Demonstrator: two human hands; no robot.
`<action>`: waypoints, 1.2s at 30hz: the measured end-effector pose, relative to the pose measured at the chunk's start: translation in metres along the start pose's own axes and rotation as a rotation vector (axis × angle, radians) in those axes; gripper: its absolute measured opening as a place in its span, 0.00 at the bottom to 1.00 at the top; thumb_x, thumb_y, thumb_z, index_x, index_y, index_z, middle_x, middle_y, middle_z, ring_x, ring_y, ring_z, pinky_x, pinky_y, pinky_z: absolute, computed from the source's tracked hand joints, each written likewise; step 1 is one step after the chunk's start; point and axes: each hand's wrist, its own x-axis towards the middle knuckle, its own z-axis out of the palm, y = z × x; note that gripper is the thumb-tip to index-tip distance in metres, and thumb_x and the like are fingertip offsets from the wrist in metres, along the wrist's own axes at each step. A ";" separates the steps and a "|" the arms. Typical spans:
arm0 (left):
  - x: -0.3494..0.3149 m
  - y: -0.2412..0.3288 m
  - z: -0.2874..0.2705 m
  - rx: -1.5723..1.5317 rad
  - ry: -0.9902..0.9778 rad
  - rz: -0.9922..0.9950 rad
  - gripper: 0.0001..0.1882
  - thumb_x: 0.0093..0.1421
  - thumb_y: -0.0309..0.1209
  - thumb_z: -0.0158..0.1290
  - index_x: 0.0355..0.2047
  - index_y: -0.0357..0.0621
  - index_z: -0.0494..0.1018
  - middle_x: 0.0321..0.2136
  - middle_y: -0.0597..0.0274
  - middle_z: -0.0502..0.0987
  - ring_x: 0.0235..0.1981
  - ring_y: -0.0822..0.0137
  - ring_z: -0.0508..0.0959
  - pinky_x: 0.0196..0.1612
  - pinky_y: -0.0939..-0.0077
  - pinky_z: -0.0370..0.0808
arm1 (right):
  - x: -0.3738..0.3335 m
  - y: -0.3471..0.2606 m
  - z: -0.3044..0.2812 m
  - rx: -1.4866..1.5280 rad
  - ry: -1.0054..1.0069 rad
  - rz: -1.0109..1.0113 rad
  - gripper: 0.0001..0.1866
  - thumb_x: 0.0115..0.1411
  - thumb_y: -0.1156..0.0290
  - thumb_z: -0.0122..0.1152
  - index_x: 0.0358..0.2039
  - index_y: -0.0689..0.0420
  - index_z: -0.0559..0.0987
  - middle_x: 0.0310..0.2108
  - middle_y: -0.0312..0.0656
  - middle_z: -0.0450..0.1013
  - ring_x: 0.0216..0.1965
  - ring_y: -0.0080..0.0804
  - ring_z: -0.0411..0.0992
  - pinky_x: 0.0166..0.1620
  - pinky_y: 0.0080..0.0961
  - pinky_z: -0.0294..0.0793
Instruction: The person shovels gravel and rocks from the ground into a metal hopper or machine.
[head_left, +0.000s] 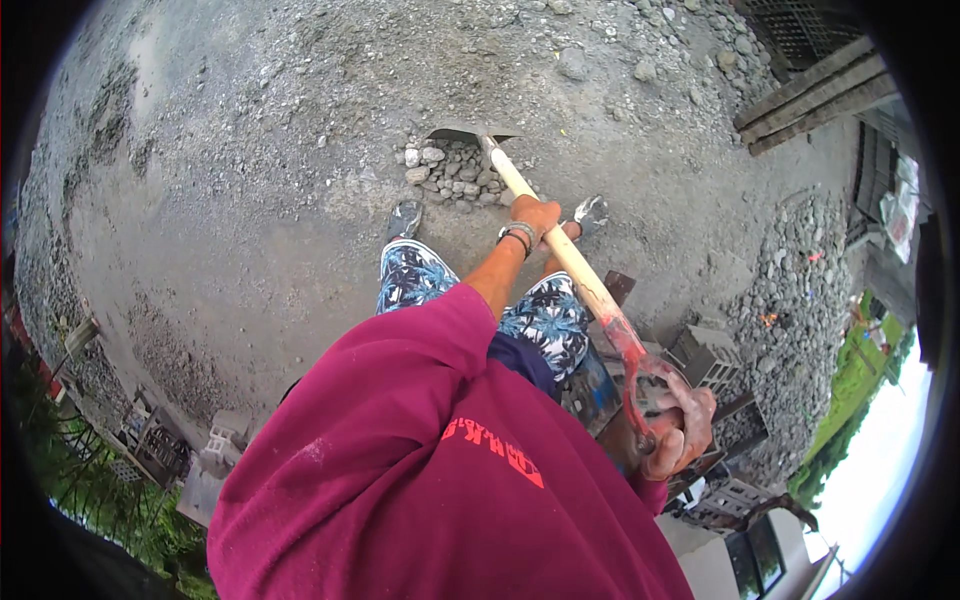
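Shovel point(577, 265), left grip point(536, 216) closed on shaft point(594, 292), right grip point(686, 424) on handle point(631, 372)

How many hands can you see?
2. The left hand is wrapped around the shovel's pale pole, and the right hand is at the shovel's red handle, closer to the body. I can't see any others.

Far to my right I see weathered wooden planks point(815, 97) side by side, with a crumpled white sheet point(903, 205) beyond them toward the right edge. A bed of grey stones point(785, 325) spreads on my right, green grass point(840, 390) past it. Nearer on my right sits a hollow block point(712, 360); near left, I have green trees point(120, 525).
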 end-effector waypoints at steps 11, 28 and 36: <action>0.099 -0.013 0.289 -1.202 -0.237 -0.175 0.10 0.48 0.32 0.54 0.26 0.46 0.64 0.18 0.59 0.68 0.19 0.60 0.71 0.25 0.57 0.72 | 0.056 0.410 -0.169 0.092 0.264 0.345 0.22 0.58 0.53 0.59 0.34 0.63 0.71 0.29 0.45 0.67 0.26 0.32 0.68 0.27 0.27 0.71; 0.189 -0.082 0.478 -1.191 -0.129 -0.434 0.13 0.51 0.26 0.52 0.36 0.38 0.63 0.26 0.54 0.69 0.25 0.57 0.73 0.34 0.56 0.80 | 0.223 0.622 -0.183 -0.087 0.257 0.826 0.19 0.62 0.47 0.56 0.30 0.51 0.76 0.13 0.25 0.56 0.12 0.12 0.53 0.15 0.14 0.49; 0.326 -0.138 0.200 -1.119 0.255 -0.279 0.07 0.54 0.26 0.51 0.31 0.38 0.65 0.20 0.58 0.68 0.19 0.58 0.73 0.29 0.54 0.77 | 0.185 0.587 0.122 0.156 -0.018 1.007 0.26 0.58 0.42 0.60 0.18 0.52 0.70 0.11 0.31 0.61 0.09 0.20 0.60 0.13 0.18 0.58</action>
